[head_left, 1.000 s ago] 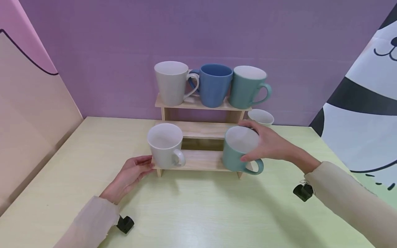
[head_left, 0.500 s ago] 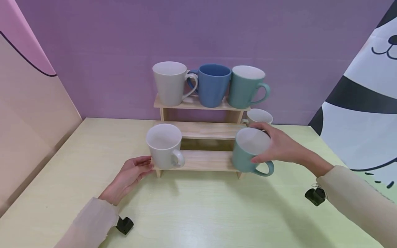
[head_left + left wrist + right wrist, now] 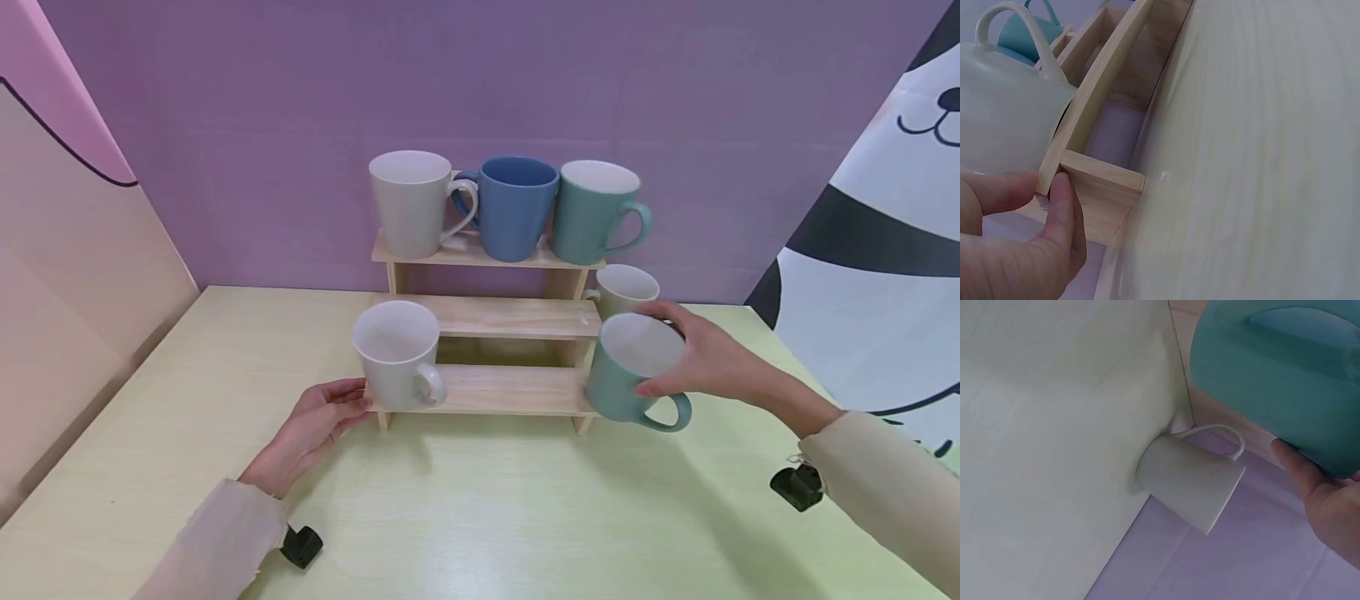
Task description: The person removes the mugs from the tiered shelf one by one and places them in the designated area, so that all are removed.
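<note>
My right hand (image 3: 701, 354) grips a teal mug (image 3: 622, 379) with a white inside by its rim and side. The mug overlaps the right end of the bottom tier in the head view, its handle toward the lower right. With my left hand (image 3: 318, 429) I pinch the left end of the wooden three-tier rack (image 3: 510, 390); the left wrist view shows thumb and fingers at the board's corner. Beside that hand a white mug (image 3: 393, 358) stands on the bottom tier. The top tier carries another white mug (image 3: 408, 208), a blue mug (image 3: 517, 208) and a second teal mug (image 3: 592, 217).
Behind the rack's right side, a further white mug (image 3: 1185, 478) stands on the table (image 3: 465, 508), near its back edge. A purple wall (image 3: 300, 100) rises behind the rack. Printed panels flank the table, the right one with a panda (image 3: 892, 225).
My right hand has moved to the right with the teal mug, from over the bottom tier to its right end. My left hand stays at the rack.
</note>
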### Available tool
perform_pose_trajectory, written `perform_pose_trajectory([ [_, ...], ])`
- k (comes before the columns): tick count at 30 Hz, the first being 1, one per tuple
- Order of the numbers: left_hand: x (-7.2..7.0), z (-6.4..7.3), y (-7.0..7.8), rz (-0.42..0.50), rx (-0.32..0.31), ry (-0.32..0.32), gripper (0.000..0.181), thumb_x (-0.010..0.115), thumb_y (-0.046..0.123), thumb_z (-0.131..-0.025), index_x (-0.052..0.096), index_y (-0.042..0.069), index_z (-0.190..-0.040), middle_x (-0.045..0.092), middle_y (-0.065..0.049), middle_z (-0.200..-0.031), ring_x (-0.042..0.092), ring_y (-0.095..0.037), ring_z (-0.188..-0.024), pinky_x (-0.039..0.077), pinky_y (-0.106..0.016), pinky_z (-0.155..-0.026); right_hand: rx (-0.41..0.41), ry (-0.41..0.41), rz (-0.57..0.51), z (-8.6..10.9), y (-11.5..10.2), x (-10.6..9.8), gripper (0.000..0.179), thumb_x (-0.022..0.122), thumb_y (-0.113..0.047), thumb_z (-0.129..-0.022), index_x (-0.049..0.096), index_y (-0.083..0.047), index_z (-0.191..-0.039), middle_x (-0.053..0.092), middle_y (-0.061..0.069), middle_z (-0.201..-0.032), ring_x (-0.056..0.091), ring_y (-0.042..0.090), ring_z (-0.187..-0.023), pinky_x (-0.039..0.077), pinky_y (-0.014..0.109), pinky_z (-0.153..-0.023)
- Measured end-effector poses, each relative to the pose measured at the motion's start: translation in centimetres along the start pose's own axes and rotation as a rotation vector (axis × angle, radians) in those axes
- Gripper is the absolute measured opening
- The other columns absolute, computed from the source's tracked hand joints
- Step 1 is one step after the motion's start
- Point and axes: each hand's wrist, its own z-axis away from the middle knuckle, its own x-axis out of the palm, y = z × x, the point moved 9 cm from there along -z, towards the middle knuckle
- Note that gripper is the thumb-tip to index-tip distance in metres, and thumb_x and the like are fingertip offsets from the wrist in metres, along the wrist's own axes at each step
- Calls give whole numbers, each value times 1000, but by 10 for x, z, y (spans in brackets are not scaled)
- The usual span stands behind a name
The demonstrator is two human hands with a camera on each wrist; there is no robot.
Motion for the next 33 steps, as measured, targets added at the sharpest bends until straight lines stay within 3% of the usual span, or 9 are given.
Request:
perform_pose_trajectory([
  [18,-2,-3,-1,-7,4,19,51,50,-7,-93,29,-18,-139,55,-6,-108,60,-5,-90,54,-25,-93,28,-2,26,9,23,-11,89,85,-18,-68,33,-3,-139,51,19,-123,52,34,-105,50,34,-73],
  [33,-1,-2,-2,-24,-3,22,52,52,-5,-93,30,-16,-139,55,-7,-110,61,-5,-90,54,-25,-93,101,17,29,5,47,-9,88,83,-22,-71,31,-2,-140,51,20,-122,50,32,-104,49,32,-74],
])
